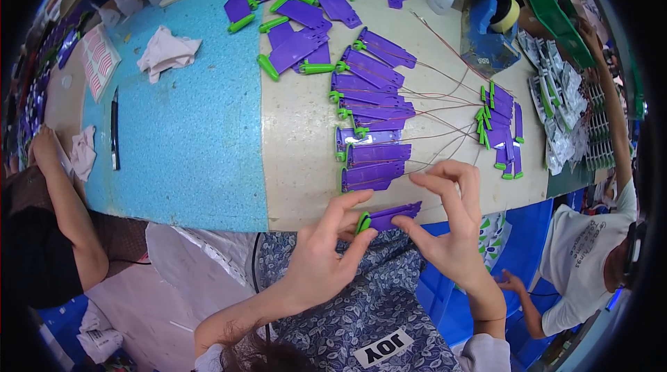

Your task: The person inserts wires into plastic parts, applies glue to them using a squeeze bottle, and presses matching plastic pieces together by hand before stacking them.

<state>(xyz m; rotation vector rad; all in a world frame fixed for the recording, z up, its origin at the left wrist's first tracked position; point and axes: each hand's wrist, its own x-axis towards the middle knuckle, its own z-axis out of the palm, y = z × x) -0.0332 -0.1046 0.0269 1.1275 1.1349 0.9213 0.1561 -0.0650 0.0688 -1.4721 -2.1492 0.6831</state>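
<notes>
Near the table's front edge, my left hand (321,255) pinches the green end of a purple plastic wing-shaped piece (390,218) between thumb and fingers. The piece lies roughly level, its notched end to the right. My right hand (450,222) has its thumb tip against that piece, while its other fingers are curved and spread apart above it. Just beyond my hands, a column of similar purple pieces with green ends (377,155) lies on the table. Thin reddish wires (445,103) run from them to a cluster of small purple and green parts (499,125).
A heap of purple pieces (300,28) lies at the far side. On the blue mat (187,136) are a white cloth (169,52) and a black tool (115,129). A tape dispenser (490,31) and silver packets (556,94) stand right. Other people's arms (69,212) show at both sides.
</notes>
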